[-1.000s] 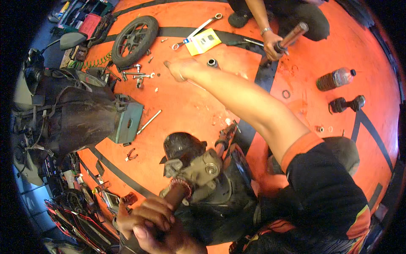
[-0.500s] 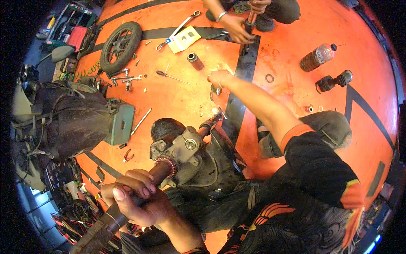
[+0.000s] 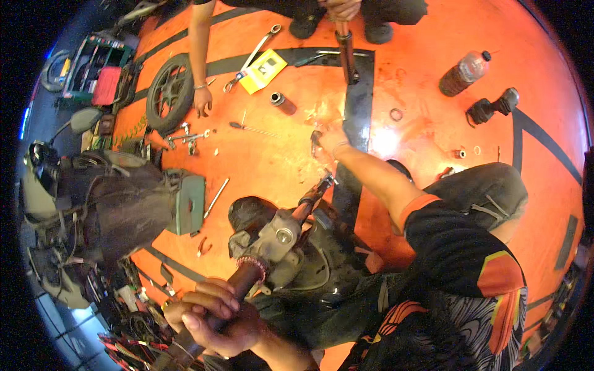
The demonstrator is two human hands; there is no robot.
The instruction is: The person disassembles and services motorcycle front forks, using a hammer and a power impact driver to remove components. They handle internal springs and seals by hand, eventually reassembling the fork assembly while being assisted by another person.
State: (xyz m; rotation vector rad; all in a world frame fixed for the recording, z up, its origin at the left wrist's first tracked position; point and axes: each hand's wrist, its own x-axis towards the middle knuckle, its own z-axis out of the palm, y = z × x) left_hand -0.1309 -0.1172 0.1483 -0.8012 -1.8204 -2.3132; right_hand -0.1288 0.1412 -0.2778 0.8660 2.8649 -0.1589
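Note:
My left hand point(image 3: 216, 316) wraps round the dark tube of a motorcycle fork assembly; a ring of bearing balls point(image 3: 253, 266) circles the tube just beyond my fingers. The assembly's grey metal clamp point(image 3: 275, 241) lies over my lap, its narrower far end pointing away from me. My right arm stretches forward, and my right hand point(image 3: 332, 138) is low over the orange floor. Its fingers are closed around a small dark object, too blurred to name. Left of that hand lie a short dark cylinder point(image 3: 283, 102) with a metal end and a thin screwdriver point(image 3: 257, 130).
A co-worker's hand point(image 3: 342, 9) holds an upright fork tube point(image 3: 346, 52); their other hand point(image 3: 202, 102) hangs near a wheel point(image 3: 169, 93) and loose wrenches point(image 3: 190, 136). A bottle of dark liquid point(image 3: 465, 74) stands at right. A partly stripped motorcycle point(image 3: 105, 191) is at left.
One of the co-worker's hands has left the fork tube and reaches down at left. My right hand has shifted slightly right and nearer. My left hand keeps its grip on the tube.

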